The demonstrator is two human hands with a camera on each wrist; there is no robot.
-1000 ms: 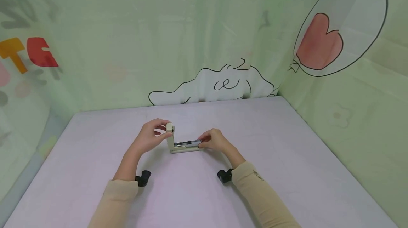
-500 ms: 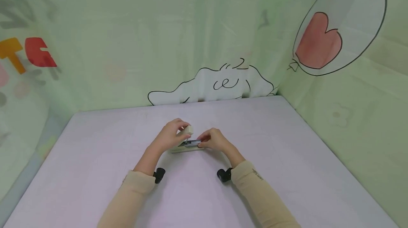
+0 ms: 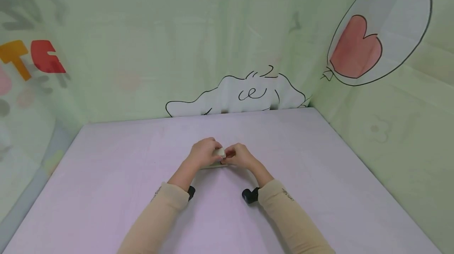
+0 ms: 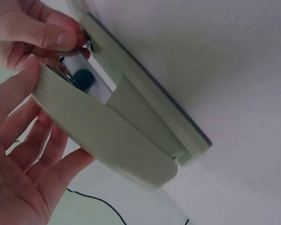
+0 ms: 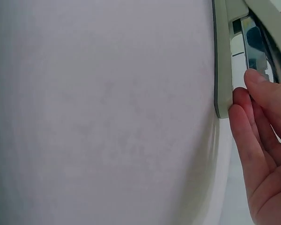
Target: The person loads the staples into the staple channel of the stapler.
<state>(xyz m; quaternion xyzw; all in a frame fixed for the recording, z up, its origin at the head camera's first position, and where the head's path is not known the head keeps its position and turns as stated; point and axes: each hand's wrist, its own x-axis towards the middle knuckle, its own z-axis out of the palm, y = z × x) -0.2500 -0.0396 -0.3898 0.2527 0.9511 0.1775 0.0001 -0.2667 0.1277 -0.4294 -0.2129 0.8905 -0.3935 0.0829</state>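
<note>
A cream stapler [image 3: 220, 152] stands on the table, its top cover [image 4: 107, 131] swung partly down over the shiny metal magazine [image 4: 83, 79]. A gap still shows between cover and magazine. My left hand [image 3: 200, 155] grips the front end of the cover, thumb on one side and fingers on the other. At the same end, my right hand [image 3: 241, 156] pinches the tip of the magazine between thumb and finger. In the right wrist view, the fingers of that hand sit against the end of the stapler's base [image 5: 222, 70]. From the head, both hands hide most of the stapler.
A pale lilac cloth covers the table [image 3: 106, 175]. Behind it hangs a light green curtain [image 3: 142, 49] with printed drawings. Black cameras are strapped to both wrists, the right wrist camera [image 3: 250, 195] showing beside the sleeve.
My left hand has moved right and lowered the stapler's cover from upright to nearly over the magazine. The right hand has stayed in place, pinching the magazine's end.
</note>
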